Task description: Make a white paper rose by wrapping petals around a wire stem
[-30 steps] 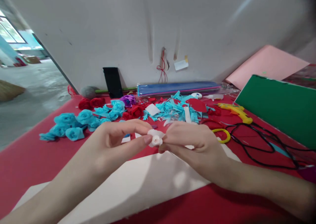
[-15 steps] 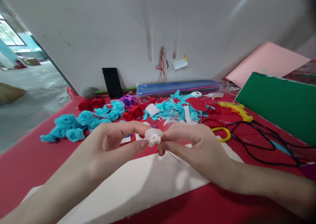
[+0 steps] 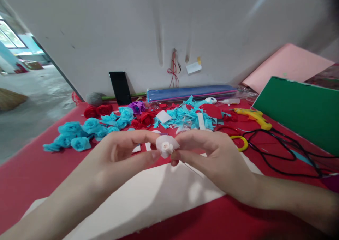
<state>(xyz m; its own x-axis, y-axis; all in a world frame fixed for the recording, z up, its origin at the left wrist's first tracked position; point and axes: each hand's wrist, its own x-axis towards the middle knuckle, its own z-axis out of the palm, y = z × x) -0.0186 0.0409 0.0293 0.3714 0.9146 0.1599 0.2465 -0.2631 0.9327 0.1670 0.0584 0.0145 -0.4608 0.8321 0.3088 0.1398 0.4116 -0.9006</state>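
A small white paper rose [image 3: 166,146] is pinched between the fingertips of both my hands, above a white sheet [image 3: 148,197] on the red table [image 3: 23,169]. My left hand [image 3: 120,153] grips it from the left with thumb and forefinger. From the right, my right hand [image 3: 209,153] holds it with fingers curled round. The rose's rolled centre faces me.
Blue paper roses [image 3: 79,132], red roses [image 3: 97,110] and a purple one [image 3: 137,107] lie at the left. Blue paper scraps [image 3: 185,116], a yellow glue gun [image 3: 253,117] with black cable [image 3: 280,151], yellow-handled scissors [image 3: 239,143], green [image 3: 302,113] and pink boards [image 3: 286,65], a black phone [image 3: 120,88].
The white rose has turned a little between my fingertips and its outer petal has spread wider. Both hands stay in nearly the same place.
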